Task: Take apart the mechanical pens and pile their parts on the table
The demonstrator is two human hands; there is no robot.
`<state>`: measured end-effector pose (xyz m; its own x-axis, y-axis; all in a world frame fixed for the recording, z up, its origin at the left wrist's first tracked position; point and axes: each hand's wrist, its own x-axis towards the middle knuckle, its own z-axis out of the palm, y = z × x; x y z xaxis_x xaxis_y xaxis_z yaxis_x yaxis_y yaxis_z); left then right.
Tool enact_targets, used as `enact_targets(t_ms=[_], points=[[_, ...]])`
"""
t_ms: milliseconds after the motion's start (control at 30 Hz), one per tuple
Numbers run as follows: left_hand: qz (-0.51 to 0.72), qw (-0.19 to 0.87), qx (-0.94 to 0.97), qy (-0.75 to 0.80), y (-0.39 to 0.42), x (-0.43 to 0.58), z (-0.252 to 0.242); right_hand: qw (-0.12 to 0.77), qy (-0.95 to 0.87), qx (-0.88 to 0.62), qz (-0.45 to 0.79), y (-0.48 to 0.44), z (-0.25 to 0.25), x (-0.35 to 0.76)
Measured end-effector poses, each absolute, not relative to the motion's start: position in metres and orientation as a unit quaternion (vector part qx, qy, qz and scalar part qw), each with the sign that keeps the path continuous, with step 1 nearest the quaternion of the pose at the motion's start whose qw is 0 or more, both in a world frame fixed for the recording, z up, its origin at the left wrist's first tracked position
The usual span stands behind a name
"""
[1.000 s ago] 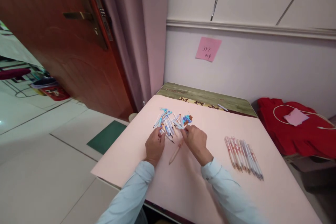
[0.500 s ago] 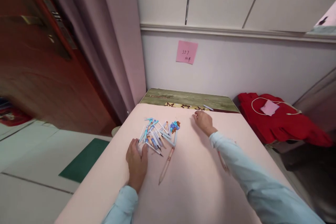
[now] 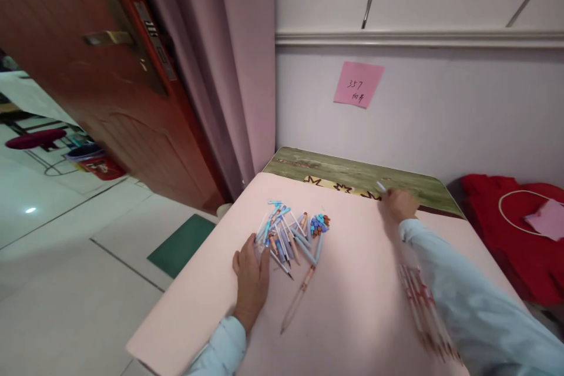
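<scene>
On the pale pink tabletop (image 3: 352,282) lies a loose pile of pen parts (image 3: 284,235), made up of light blue, white and brown barrels and dark-tipped refills. My left hand (image 3: 251,279) rests at the pile's near left edge, thumb and fingers apart. Beside the pile is a cluster of small blue and brown caps (image 3: 319,225). One pen with a clear and brown barrel (image 3: 297,299) points toward me. At the table's far edge, my right hand (image 3: 400,204) has its fingers closed at a pale pen part (image 3: 381,187); its other end is hidden.
A row of brown-and-clear pens (image 3: 420,305) lies under my right forearm. Behind the pink surface is a green wood-grain board (image 3: 352,167). Red cloth (image 3: 489,211) with a white cord is at the right. A wooden door (image 3: 110,100) and curtain (image 3: 247,70) stand left.
My right hand has moved outward to the pale pen part at the far edge. My left hand stays by the pile. The view has turned left, and the row of pens shows more.
</scene>
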<state>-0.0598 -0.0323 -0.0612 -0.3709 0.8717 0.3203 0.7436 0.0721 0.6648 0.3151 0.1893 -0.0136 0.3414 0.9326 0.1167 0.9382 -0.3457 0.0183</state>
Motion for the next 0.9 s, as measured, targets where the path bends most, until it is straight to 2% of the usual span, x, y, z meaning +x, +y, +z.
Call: enact_targets(t_ms=[167,233,300,433,767,900], points=[[0.382,0.090,0.557,0.732,-0.031,-0.057,-0.059,0.151,-0.767,-0.614,0.111,0.143,0.010,0.211],[0.383,0.089,0.555,0.733,-0.031,-0.057,-0.058,0.158,-0.836,-0.516,0.105,0.125,0.017,0.167],[0.385,0.085,0.553,0.733,-0.032,-0.057,-0.058,0.129,-0.867,-0.473,0.090,0.115,0.023,0.137],[0.397,0.078,0.553,0.729,-0.033,-0.058,-0.060,0.075,-0.840,-0.533,0.062,0.119,0.025,0.115],[0.412,0.089,0.547,0.723,-0.035,-0.059,-0.065,0.071,-0.771,-0.625,0.104,0.115,0.010,0.104],[0.470,0.096,0.528,0.701,-0.034,-0.058,-0.049,0.088,-0.757,-0.634,0.131,0.109,0.017,0.107]])
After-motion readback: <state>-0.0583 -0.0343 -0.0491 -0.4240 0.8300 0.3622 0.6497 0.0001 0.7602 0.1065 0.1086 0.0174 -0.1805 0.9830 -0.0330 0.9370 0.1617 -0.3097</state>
